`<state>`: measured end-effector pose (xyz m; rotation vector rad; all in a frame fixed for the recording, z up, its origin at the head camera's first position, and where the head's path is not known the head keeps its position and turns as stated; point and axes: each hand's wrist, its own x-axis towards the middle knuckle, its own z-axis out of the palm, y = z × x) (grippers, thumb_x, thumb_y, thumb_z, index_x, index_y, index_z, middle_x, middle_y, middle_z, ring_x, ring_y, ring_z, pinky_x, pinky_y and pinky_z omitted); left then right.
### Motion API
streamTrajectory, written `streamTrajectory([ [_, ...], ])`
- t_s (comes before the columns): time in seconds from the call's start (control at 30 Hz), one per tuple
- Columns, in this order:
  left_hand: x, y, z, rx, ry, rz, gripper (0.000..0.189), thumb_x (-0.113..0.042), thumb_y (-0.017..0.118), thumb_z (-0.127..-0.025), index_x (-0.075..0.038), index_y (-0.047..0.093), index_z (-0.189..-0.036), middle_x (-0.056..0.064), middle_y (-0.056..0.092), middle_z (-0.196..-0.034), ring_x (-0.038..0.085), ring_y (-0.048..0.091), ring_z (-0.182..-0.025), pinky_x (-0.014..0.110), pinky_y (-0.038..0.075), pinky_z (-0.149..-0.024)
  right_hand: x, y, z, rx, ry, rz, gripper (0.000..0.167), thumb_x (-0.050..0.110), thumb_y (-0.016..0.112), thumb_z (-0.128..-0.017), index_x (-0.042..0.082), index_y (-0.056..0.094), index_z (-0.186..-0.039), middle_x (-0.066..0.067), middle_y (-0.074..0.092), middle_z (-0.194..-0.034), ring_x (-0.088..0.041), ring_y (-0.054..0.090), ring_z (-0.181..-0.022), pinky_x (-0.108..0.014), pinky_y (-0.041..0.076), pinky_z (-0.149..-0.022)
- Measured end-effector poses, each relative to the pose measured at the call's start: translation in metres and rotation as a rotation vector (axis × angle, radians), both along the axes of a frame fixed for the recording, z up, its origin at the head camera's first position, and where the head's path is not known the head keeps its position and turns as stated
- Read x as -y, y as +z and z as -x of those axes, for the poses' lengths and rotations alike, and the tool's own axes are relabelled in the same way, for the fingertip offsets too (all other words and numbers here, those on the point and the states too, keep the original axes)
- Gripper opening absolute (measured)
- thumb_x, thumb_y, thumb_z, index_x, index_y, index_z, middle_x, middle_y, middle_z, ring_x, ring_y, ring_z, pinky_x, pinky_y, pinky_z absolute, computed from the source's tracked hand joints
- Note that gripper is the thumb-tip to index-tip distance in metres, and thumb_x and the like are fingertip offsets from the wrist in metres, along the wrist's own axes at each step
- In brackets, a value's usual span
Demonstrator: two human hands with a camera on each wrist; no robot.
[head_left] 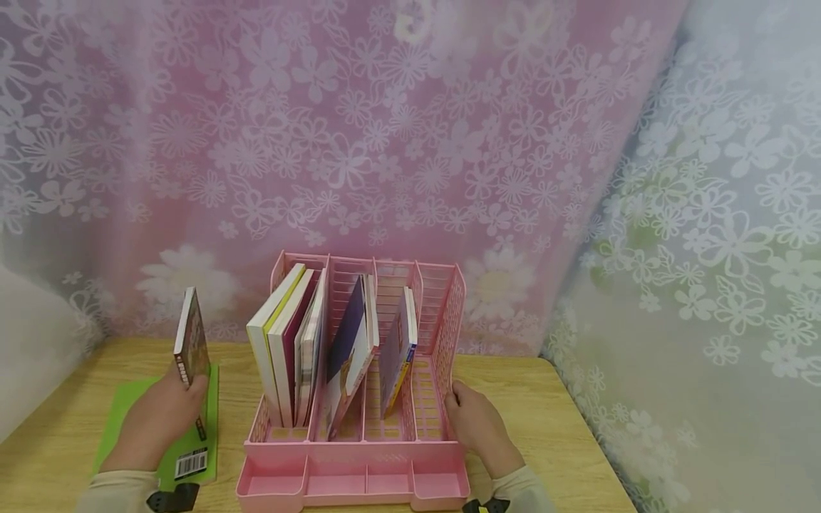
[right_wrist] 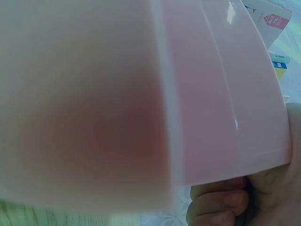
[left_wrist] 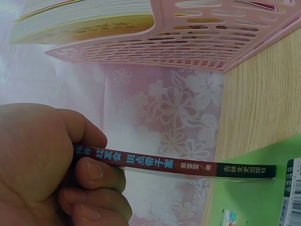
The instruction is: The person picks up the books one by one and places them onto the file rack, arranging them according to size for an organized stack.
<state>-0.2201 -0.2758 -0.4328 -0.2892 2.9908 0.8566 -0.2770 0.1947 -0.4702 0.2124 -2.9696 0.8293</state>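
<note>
My left hand (head_left: 154,417) pinches a thin book (head_left: 195,345), held upright left of the pink desktop file rack (head_left: 353,450). In the left wrist view its dark spine (left_wrist: 197,167) with blue and white lettering stretches out from between thumb and curled fingers. Below it a green book (head_left: 122,406) lies flat on the table, a barcode label near its front edge. My right hand (head_left: 481,424) grips the rack's right side wall at the front. In the right wrist view its curled fingers (right_wrist: 218,207) show below the pink wall.
Several thick books (head_left: 276,349) fill the rack's left slot. Slanting books (head_left: 353,353) lean in the second, and a thin one (head_left: 398,349) leans in the third. Small trays (head_left: 333,484) line the rack's front. A floral curtain (head_left: 359,157) hangs behind the wooden table (head_left: 539,406).
</note>
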Motion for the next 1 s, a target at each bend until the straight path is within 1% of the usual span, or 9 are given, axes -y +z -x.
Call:
streamTrajectory([
  [0.07, -0.0001, -0.0006, 0.0003, 0.001, 0.002, 0.0, 0.072, -0.036, 0.024, -0.109, 0.02, 0.014, -0.153, 0.046, 0.041, -0.142, 0.056, 0.061, -0.111, 0.062, 0.05, -0.077, -0.0002, 0.0002, -0.0001, -0.001, 0.002, 0.003, 0.024, 0.024, 0.046, -0.109, 0.014, 0.064, -0.098, -0.001, 0.054, -0.071, -0.017, 0.05, -0.065, -0.036, 0.042, -0.063],
  [0.27, 0.0002, -0.0031, 0.0008, 0.004, -0.004, -0.004, 0.075, -0.039, 0.025, -0.109, 0.021, 0.012, -0.153, 0.047, 0.041, -0.141, 0.058, 0.06, -0.111, 0.064, 0.05, -0.078, -0.0001, 0.0001, 0.0, 0.003, 0.004, 0.003, 0.024, 0.025, 0.046, -0.109, 0.012, 0.065, -0.102, 0.0, 0.056, -0.073, -0.017, 0.05, -0.066, -0.036, 0.042, -0.062],
  [0.43, -0.0001, -0.002, 0.0007, 0.001, -0.001, -0.016, 0.075, -0.039, 0.024, -0.109, 0.021, 0.012, -0.153, 0.047, 0.042, -0.141, 0.056, 0.062, -0.109, 0.062, 0.05, -0.076, 0.0001, 0.0, 0.0005, 0.008, 0.002, -0.002, 0.024, 0.025, 0.045, -0.109, 0.012, 0.065, -0.102, -0.001, 0.055, -0.073, -0.017, 0.05, -0.066, -0.036, 0.042, -0.063],
  [0.5, -0.0004, -0.0011, 0.0007, 0.004, 0.001, -0.021, 0.076, -0.039, 0.024, -0.109, 0.021, 0.011, -0.154, 0.047, 0.041, -0.141, 0.053, 0.064, -0.105, 0.06, 0.05, -0.074, 0.0002, 0.0002, 0.0005, 0.011, 0.001, 0.0, 0.024, 0.025, 0.045, -0.109, 0.012, 0.065, -0.102, -0.001, 0.055, -0.073, -0.017, 0.05, -0.066, -0.036, 0.042, -0.063],
  [0.63, -0.0007, -0.0006, 0.0009, 0.006, 0.0, -0.022, 0.077, -0.04, 0.023, -0.109, 0.021, 0.01, -0.154, 0.047, 0.04, -0.142, 0.051, 0.064, -0.104, 0.059, 0.05, -0.073, 0.0003, 0.0005, 0.0002, 0.014, -0.003, -0.002, 0.024, 0.025, 0.045, -0.109, 0.012, 0.065, -0.102, -0.001, 0.055, -0.072, -0.017, 0.05, -0.066, -0.036, 0.042, -0.063],
  [0.73, -0.0008, -0.001, 0.0014, 0.002, -0.004, -0.02, 0.077, -0.041, 0.023, -0.109, 0.021, 0.011, -0.154, 0.047, 0.041, -0.142, 0.054, 0.063, -0.107, 0.061, 0.051, -0.075, 0.0004, 0.0007, 0.0, 0.008, -0.004, -0.005, 0.024, 0.025, 0.045, -0.109, 0.012, 0.065, -0.102, -0.001, 0.055, -0.073, -0.017, 0.05, -0.066, -0.036, 0.042, -0.063],
  [1.0, -0.0001, -0.0027, 0.0018, -0.001, -0.006, -0.022, 0.077, -0.041, 0.023, -0.109, 0.022, 0.013, -0.152, 0.047, 0.043, -0.14, 0.052, 0.064, -0.105, 0.06, 0.051, -0.074, 0.0008, 0.0012, -0.001, 0.0, 0.001, -0.005, 0.024, 0.024, 0.046, -0.109, 0.012, 0.065, -0.101, -0.001, 0.054, -0.072, -0.017, 0.049, -0.065, -0.036, 0.042, -0.062],
])
